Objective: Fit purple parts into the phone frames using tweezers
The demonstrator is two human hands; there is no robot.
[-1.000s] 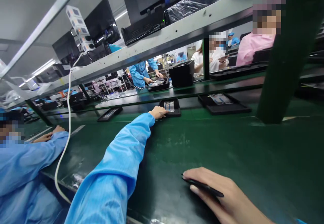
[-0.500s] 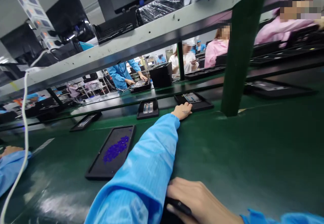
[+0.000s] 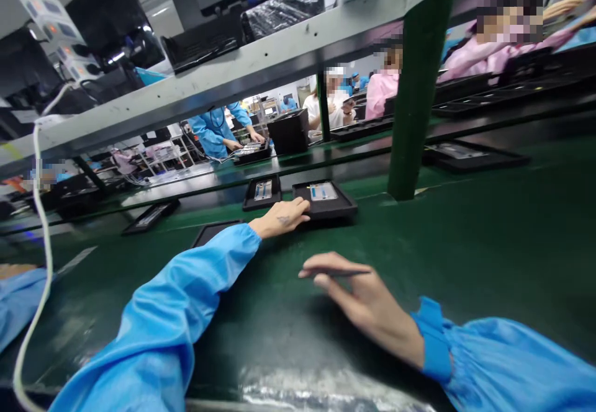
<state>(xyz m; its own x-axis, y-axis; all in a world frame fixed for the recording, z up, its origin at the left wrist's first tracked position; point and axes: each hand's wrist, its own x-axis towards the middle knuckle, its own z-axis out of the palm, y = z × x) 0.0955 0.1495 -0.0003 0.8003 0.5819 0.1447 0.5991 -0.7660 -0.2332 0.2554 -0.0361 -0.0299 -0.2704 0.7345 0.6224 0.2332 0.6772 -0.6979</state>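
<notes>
My left hand reaches forward, its fingers closed on the near left edge of a black tray. A flat silvery part with blue strips lies in that tray. The tray's near side looks slightly raised, with dark shadow below it. Nearer to me, my right hand hovers above the green bench, holding a slim dark tweezers-like tool between thumb and fingers. Left of the gripped tray, a smaller black tray carries a similar part. My left sleeve hides most of another black tray.
A green post stands on the bench right of the trays, under a grey shelf with monitors. More trays lie at far left and right. A white cable hangs at left, near another person's sleeve. People work beyond.
My left hand has drawn the tray with the silvery part nearer and leftward. My right hand has risen from the bottom edge, showing the slim tool. My left sleeve now covers the tray of purple bits.
</notes>
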